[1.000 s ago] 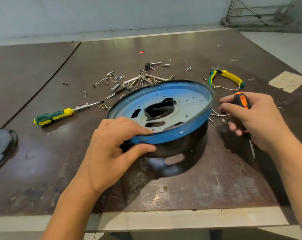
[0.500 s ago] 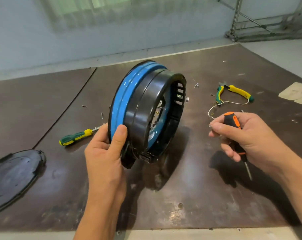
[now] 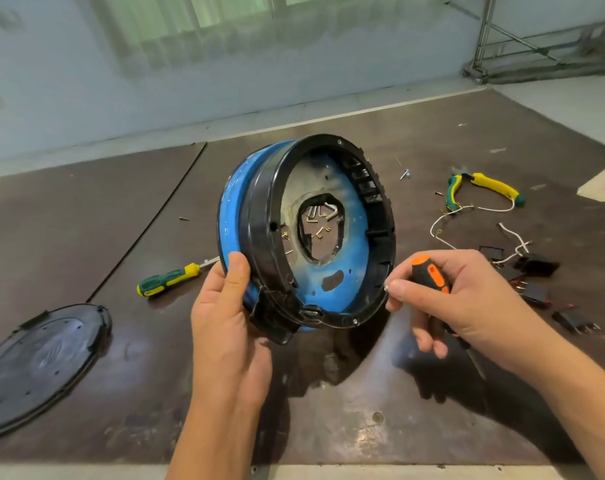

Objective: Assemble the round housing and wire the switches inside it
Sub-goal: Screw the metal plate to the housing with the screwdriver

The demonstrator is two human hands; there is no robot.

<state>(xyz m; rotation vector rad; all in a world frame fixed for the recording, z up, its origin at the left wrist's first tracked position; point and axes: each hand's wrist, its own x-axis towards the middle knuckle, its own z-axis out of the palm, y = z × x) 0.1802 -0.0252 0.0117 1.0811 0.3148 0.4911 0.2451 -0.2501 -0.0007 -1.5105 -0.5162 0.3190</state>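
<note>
Gripping the lower left edge of the round blue-and-black plastic housing (image 3: 356, 233), the left hand (image 3: 225, 334) holds it tilted above the dark brown table (image 3: 86, 237), open side towards the camera, with the thumb laid on the blue rim. The right hand (image 3: 467, 306) is curled round an orange-and-black screwdriver (image 3: 429, 271) and pinches a tiny silvery piece (image 3: 386, 287) at its fingertips, just beside the housing's black ring. Left of the hands lie a green-and-yellow screwdriver (image 3: 169, 278) and a black oval cover (image 3: 41, 365). To the right lie yellow-and-green pliers (image 3: 484, 183), thin white wires (image 3: 443, 216) and several small black switches (image 3: 536, 265).
</note>
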